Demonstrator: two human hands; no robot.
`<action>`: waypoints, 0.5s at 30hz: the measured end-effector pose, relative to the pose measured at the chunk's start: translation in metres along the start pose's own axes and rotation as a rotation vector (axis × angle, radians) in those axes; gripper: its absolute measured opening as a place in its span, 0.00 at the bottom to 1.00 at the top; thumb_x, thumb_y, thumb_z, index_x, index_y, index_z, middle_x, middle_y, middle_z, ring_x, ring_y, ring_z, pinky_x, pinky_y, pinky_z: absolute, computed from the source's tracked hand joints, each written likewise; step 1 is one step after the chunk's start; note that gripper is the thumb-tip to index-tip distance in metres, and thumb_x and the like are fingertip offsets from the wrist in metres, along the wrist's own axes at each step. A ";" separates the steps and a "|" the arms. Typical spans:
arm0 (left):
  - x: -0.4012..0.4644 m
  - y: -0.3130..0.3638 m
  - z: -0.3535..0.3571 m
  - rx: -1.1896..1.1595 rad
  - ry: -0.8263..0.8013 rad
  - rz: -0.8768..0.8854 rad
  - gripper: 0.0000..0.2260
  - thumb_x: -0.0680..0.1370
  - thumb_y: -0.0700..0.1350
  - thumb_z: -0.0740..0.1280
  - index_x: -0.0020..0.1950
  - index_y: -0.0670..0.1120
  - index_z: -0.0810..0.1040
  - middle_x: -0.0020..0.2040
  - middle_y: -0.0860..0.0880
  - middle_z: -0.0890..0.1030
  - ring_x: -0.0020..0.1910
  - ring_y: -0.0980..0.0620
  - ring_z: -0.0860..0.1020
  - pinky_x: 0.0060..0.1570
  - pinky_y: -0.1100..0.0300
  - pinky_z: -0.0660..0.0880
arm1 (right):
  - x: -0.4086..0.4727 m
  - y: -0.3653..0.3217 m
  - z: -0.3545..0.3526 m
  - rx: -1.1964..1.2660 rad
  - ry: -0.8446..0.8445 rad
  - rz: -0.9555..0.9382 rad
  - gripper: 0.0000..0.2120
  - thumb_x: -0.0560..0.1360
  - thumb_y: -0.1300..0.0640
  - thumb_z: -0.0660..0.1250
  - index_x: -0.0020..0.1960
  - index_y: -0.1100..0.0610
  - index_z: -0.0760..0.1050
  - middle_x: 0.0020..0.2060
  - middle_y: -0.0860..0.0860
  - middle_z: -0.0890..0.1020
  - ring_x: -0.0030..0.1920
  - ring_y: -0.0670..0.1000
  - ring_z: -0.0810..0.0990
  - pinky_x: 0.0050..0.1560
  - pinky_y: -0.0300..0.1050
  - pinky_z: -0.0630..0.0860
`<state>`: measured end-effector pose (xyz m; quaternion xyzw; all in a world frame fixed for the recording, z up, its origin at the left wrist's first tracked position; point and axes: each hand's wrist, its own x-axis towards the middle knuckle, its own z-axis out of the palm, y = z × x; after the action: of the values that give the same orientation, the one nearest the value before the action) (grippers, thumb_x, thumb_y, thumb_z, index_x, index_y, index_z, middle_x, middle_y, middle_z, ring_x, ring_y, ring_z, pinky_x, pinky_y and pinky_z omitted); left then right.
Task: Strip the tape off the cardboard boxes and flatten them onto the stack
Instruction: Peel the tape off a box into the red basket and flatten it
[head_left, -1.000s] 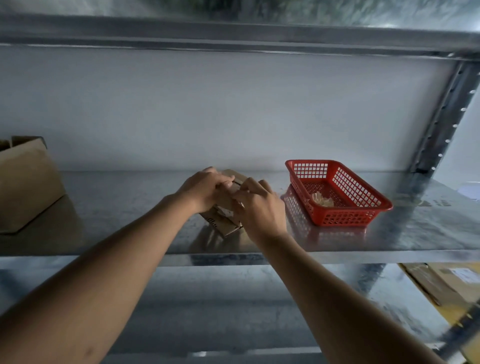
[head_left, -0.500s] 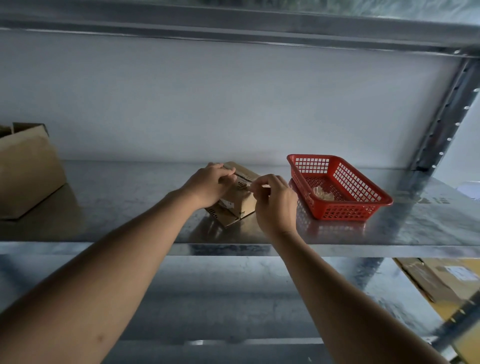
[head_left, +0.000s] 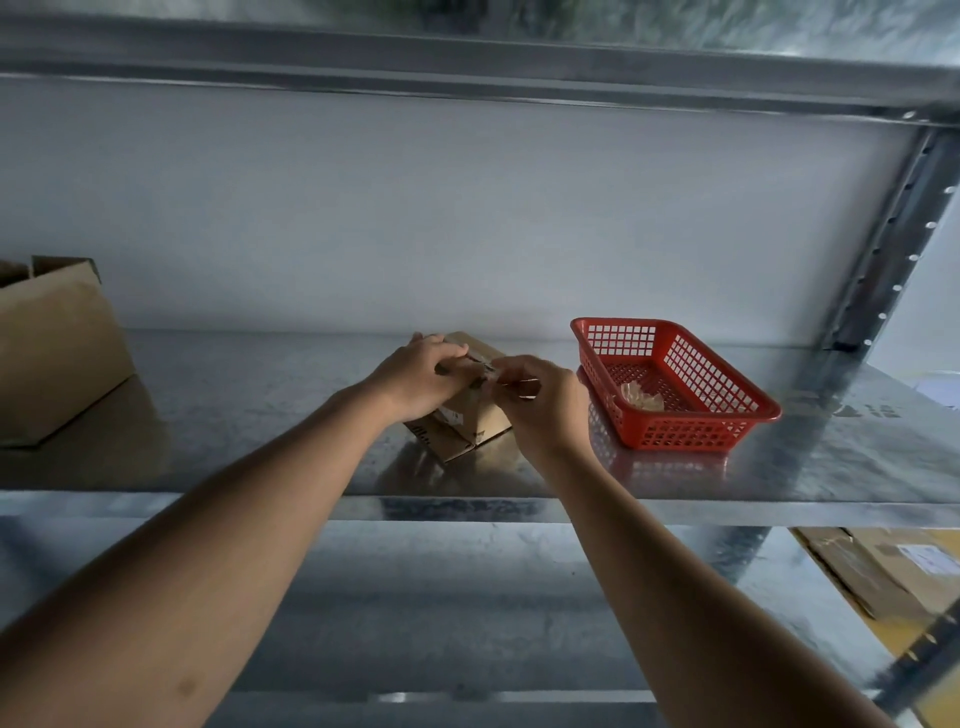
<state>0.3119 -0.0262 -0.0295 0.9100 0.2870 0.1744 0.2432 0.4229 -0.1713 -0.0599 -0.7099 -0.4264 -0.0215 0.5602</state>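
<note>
A small brown cardboard box (head_left: 470, 423) stands on the metal shelf (head_left: 260, 415) at the middle. My left hand (head_left: 418, 382) grips the top of the box, fingers curled over its upper edge. My right hand (head_left: 540, 405) is just to the right of the box and pinches a strip of clear tape (head_left: 501, 376) that still runs to the box top. Both hands hide much of the box's top face.
A red plastic basket (head_left: 691, 431) with a crumpled wad of tape (head_left: 641, 400) inside stands right of the box. A larger open cardboard box (head_left: 57, 353) sits at the far left. Flat cardboard (head_left: 883, 577) lies on the lower shelf at right. A steel upright (head_left: 893, 228) rises behind the basket.
My right hand has drawn away from the box to the right, peeling the tape strip off its top. My left hand has stayed on the box.
</note>
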 end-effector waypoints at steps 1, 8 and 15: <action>0.000 0.001 0.000 -0.006 -0.005 0.003 0.27 0.83 0.63 0.61 0.78 0.51 0.71 0.79 0.50 0.66 0.78 0.48 0.65 0.71 0.57 0.62 | 0.001 0.001 0.000 -0.022 0.008 -0.013 0.09 0.74 0.60 0.77 0.51 0.49 0.87 0.45 0.44 0.87 0.44 0.43 0.84 0.51 0.45 0.83; 0.000 -0.003 0.001 -0.024 -0.035 -0.004 0.25 0.84 0.63 0.59 0.79 0.55 0.69 0.83 0.51 0.58 0.83 0.52 0.54 0.75 0.56 0.56 | 0.000 0.009 0.003 -0.001 0.022 0.070 0.09 0.78 0.58 0.74 0.43 0.44 0.81 0.42 0.42 0.85 0.45 0.42 0.83 0.46 0.38 0.78; 0.004 -0.005 0.000 -0.006 -0.059 -0.010 0.26 0.84 0.62 0.59 0.81 0.56 0.66 0.84 0.53 0.55 0.83 0.53 0.43 0.80 0.47 0.48 | -0.002 0.020 0.007 0.316 0.019 0.249 0.05 0.80 0.63 0.70 0.46 0.56 0.79 0.43 0.51 0.87 0.47 0.49 0.87 0.52 0.50 0.85</action>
<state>0.3126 -0.0199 -0.0317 0.9126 0.2836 0.1472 0.2552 0.4311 -0.1674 -0.0790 -0.6601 -0.3281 0.1082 0.6671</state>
